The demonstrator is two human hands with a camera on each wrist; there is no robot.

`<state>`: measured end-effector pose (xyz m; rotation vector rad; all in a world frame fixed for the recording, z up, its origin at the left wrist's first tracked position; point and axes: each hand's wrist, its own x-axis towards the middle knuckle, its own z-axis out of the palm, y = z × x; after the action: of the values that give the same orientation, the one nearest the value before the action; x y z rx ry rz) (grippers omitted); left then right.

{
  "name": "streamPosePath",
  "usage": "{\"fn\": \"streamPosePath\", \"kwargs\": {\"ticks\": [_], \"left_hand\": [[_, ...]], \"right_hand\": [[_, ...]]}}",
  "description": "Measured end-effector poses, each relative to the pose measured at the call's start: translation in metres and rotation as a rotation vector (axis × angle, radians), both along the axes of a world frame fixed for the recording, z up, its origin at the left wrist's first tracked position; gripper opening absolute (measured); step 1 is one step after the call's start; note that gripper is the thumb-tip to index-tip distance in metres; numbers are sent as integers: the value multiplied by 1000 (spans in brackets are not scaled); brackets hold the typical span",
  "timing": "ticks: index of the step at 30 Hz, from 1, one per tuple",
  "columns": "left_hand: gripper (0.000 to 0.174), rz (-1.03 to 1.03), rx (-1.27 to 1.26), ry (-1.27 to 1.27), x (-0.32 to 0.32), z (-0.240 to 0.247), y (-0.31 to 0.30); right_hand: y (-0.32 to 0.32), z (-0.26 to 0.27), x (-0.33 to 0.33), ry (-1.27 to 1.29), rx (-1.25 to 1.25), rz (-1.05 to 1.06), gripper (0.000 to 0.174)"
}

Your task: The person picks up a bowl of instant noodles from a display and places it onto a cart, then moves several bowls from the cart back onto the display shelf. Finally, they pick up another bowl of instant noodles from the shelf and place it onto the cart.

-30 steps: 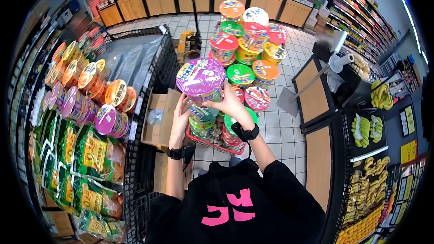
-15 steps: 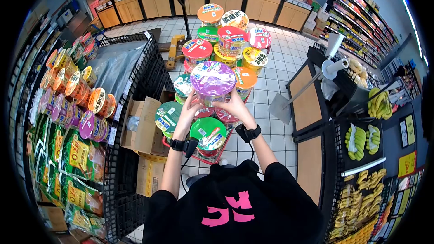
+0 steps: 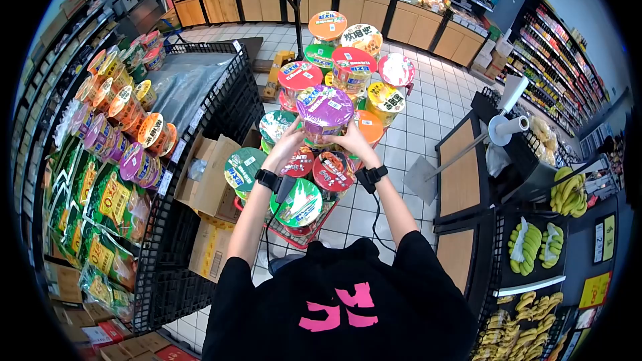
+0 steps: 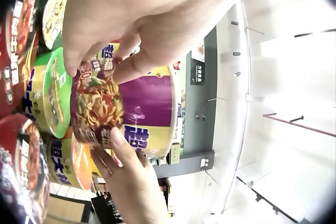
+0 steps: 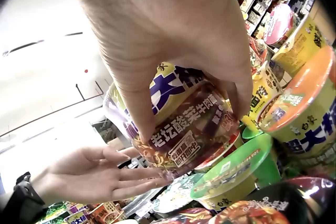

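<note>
Both hands hold an instant noodle tub [image 3: 324,108] with a purple lid over a pile of similar tubs. My left hand [image 3: 287,145] has its thumb and fingers spread around the tub's left side, and my right hand [image 3: 354,144] grips the right side. In the left wrist view the tub [image 4: 149,100] shows a purple and yellow wall with a noodle picture. Just in front of it stands a red-lidded tub [image 3: 299,75]; an orange-lidded tub [image 3: 369,127] is to its right. Nearer my body are dark red-lidded tubs [image 3: 334,172] and a green-lidded tub [image 3: 297,204].
On the left, a black mesh display stand [image 3: 231,97] carries more noodle tubs [image 3: 142,164] and green bags [image 3: 110,197]. An opened cardboard box [image 3: 207,177] stands beside the pile. A counter [image 3: 458,160] and bananas [image 3: 527,247] line the right; a yellow pallet jack [image 3: 277,73] stands behind.
The purple-lidded tub, held in both hands, has moved over the pile and then a little farther from my body, with the arms reaching further out. The head view has swung about.
</note>
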<state>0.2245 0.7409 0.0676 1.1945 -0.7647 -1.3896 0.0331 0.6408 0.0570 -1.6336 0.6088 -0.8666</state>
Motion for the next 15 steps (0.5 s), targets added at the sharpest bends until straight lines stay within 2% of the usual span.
{"fn": "streamPosePath", "kwargs": {"ticks": [3,5,8,9,11,12,15], "left_hand": [[75,17,24,-61,-12,7,0],[75,0,-19,-77,-1,-19,-14],[74,24,-22,-116,-4,-24,-18],[74,63,17,-143,-6,-21,-17],[74,65,-14,-135,3,-50,-26],[74,46,-26,-105,2,-52,-26],[75,5,-38,-85,3,-59,-26]], "right_hand": [[0,-9,-1,17,-45,-12,103],[-15,-31,5,14,-77,-15,101],[-27,-41,2,34,-82,8,99],[-23,-31,1,36,-86,13,99],[-13,-12,-1,152,-115,-1,97],[-22,-41,3,28,-111,33,96],[-21,-51,3,79,-50,6,97]]}}
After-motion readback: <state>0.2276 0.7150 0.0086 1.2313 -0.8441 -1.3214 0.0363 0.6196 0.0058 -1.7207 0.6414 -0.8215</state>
